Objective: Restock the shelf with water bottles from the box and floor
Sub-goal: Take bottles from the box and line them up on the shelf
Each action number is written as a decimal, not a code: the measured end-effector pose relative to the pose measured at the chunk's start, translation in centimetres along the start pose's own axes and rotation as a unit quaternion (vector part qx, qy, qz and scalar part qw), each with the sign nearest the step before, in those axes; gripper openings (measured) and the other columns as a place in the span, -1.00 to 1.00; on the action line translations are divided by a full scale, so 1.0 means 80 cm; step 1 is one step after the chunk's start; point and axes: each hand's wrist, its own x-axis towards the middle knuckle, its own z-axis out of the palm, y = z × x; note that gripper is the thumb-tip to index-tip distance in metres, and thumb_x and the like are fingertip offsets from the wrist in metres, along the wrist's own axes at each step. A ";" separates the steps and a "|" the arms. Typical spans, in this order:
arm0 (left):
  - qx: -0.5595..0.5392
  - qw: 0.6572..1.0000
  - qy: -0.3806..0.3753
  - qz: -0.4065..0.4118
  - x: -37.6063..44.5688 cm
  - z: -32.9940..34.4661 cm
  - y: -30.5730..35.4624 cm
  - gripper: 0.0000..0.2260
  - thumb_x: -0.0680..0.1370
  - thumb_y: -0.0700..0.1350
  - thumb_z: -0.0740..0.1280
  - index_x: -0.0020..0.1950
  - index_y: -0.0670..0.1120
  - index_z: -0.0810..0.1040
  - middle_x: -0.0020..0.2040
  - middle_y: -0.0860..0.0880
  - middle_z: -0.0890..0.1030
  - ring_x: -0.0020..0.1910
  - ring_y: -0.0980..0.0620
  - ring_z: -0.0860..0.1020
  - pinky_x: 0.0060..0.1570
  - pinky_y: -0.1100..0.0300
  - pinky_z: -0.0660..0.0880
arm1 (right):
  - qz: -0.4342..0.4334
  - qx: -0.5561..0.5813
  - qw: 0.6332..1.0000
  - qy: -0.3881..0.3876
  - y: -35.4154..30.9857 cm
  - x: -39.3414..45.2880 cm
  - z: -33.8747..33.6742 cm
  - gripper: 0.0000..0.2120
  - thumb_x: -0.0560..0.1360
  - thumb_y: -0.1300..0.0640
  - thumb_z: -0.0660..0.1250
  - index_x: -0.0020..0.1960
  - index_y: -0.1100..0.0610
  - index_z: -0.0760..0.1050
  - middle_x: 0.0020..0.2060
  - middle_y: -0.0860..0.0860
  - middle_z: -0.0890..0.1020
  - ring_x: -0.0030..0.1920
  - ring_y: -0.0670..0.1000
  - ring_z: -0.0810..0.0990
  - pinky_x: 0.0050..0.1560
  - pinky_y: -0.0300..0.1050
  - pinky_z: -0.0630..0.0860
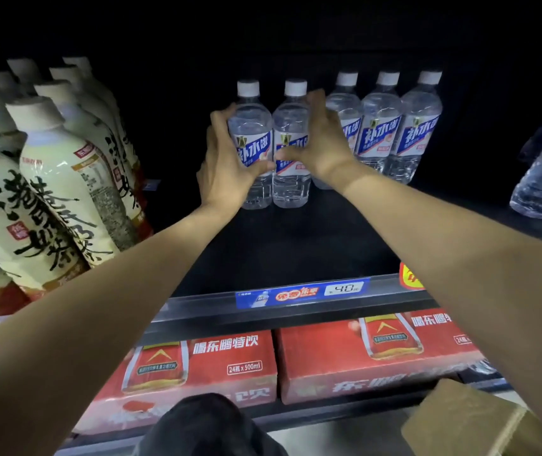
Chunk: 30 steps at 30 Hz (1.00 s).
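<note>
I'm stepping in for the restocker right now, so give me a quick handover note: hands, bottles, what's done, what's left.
Left hand: grips the left water bottle of a pair, standing on the shelf.
Right hand: grips the right bottle of the pair.
Placed: three matching bottles stand in a row just right of the pair, further back.
Left: the shelf front is bare above the price tag; release the pair, then fetch more. A cardboard box sits lower right; its contents are not visible.
</note>
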 end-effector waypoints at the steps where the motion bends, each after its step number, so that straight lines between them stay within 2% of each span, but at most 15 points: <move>1: 0.007 1.000 0.004 -0.003 0.003 0.002 -0.002 -0.17 0.25 0.17 0.57 0.36 0.06 0.18 0.31 0.09 0.43 0.20 0.05 0.52 -0.06 -0.07 0.58 | -0.001 -0.005 1.000 -0.001 0.000 0.003 0.004 -0.07 0.34 0.09 0.56 0.51 0.15 0.05 0.41 0.19 0.30 0.44 0.14 0.28 0.35 -0.02 0.33; 5: 0.028 0.999 0.024 -0.023 0.011 0.012 -0.009 -0.19 0.26 0.13 0.57 0.34 0.09 0.16 0.32 0.08 0.41 0.23 0.03 0.50 -0.08 -0.07 0.56 | -0.009 -0.061 0.998 -0.005 -0.003 0.019 0.011 -0.07 0.38 0.05 0.53 0.52 0.19 0.03 0.41 0.21 0.31 0.44 0.17 0.27 0.36 0.01 0.36; 9: 0.040 0.998 0.026 -0.039 0.019 0.020 -0.008 -0.20 0.27 0.10 0.58 0.33 0.07 0.16 0.30 0.03 0.41 0.23 -0.03 0.50 -0.09 -0.09 0.55 | -0.025 -0.189 0.982 -0.009 -0.003 0.035 0.006 -0.11 0.40 -0.04 0.49 0.51 0.23 0.07 0.43 0.16 0.29 0.48 0.17 0.18 0.39 0.02 0.32; 11: 0.055 0.997 0.023 -0.041 0.023 0.024 -0.007 -0.21 0.28 0.09 0.58 0.33 0.02 0.16 0.30 0.01 0.41 0.23 -0.06 0.51 -0.11 -0.09 0.55 | -0.023 -0.213 0.977 -0.010 -0.001 0.038 0.003 -0.01 0.38 -0.04 0.52 0.55 0.22 -0.02 0.47 0.15 0.23 0.50 0.16 0.13 0.40 0.00 0.30; 14: 0.069 0.996 0.028 -0.044 0.025 0.030 -0.006 -0.22 0.30 0.08 0.56 0.33 0.00 0.15 0.32 -0.01 0.40 0.24 -0.09 0.51 -0.12 -0.07 0.54 | -0.041 -0.183 0.982 0.017 0.000 0.038 -0.008 0.10 0.37 0.06 0.54 0.58 0.13 -0.20 0.50 0.12 0.20 0.52 0.16 0.13 0.37 -0.01 0.34; 17: 0.075 0.995 0.037 -0.048 0.024 0.034 -0.006 -0.20 0.30 0.10 0.56 0.36 -0.01 0.15 0.34 -0.03 0.39 0.26 -0.11 0.49 -0.11 -0.06 0.51 | -0.136 -0.262 0.955 0.020 -0.001 0.040 -0.025 -0.03 0.40 0.21 0.50 0.59 0.03 -0.06 0.50 0.07 0.23 0.48 0.14 0.20 0.34 0.00 0.33; 19: 0.067 0.996 0.035 -0.044 0.024 0.034 -0.006 -0.20 0.30 0.09 0.56 0.37 0.01 0.16 0.35 -0.02 0.39 0.27 -0.09 0.49 -0.11 -0.03 0.48 | -0.164 -0.298 0.940 0.019 -0.001 0.044 -0.031 -0.12 0.43 0.36 0.41 0.58 0.03 0.02 0.50 0.05 0.22 0.44 0.15 0.29 0.30 -0.01 0.37; 23: 0.061 0.996 0.034 -0.049 0.028 0.037 -0.006 -0.22 0.31 0.06 0.56 0.37 0.02 0.17 0.35 -0.01 0.39 0.28 -0.08 0.48 -0.09 0.00 0.45 | -0.151 -0.292 0.944 0.023 0.003 0.048 -0.030 -0.17 0.44 0.39 0.37 0.57 0.02 0.06 0.52 0.05 0.17 0.32 0.19 0.46 0.11 -0.01 0.48; 27: 0.061 0.996 0.031 -0.049 0.032 0.045 -0.003 -0.22 0.31 0.05 0.57 0.38 0.00 0.19 0.34 -0.02 0.40 0.27 -0.09 0.48 -0.04 -0.09 0.54 | -0.152 -0.271 0.950 0.006 0.013 0.058 -0.031 -0.13 0.39 0.41 0.42 0.57 0.06 0.09 0.50 0.10 0.18 0.31 0.24 0.46 0.18 0.05 0.50; 30: 0.059 0.997 0.020 -0.042 0.034 0.052 0.001 -0.18 0.28 0.08 0.58 0.38 0.01 0.18 0.34 -0.01 0.41 0.25 -0.10 0.50 -0.07 -0.09 0.55 | -0.144 -0.268 0.953 0.002 0.024 0.064 -0.032 -0.09 0.36 0.45 0.42 0.56 0.04 0.08 0.50 0.10 0.19 0.27 0.26 0.48 0.16 0.13 0.52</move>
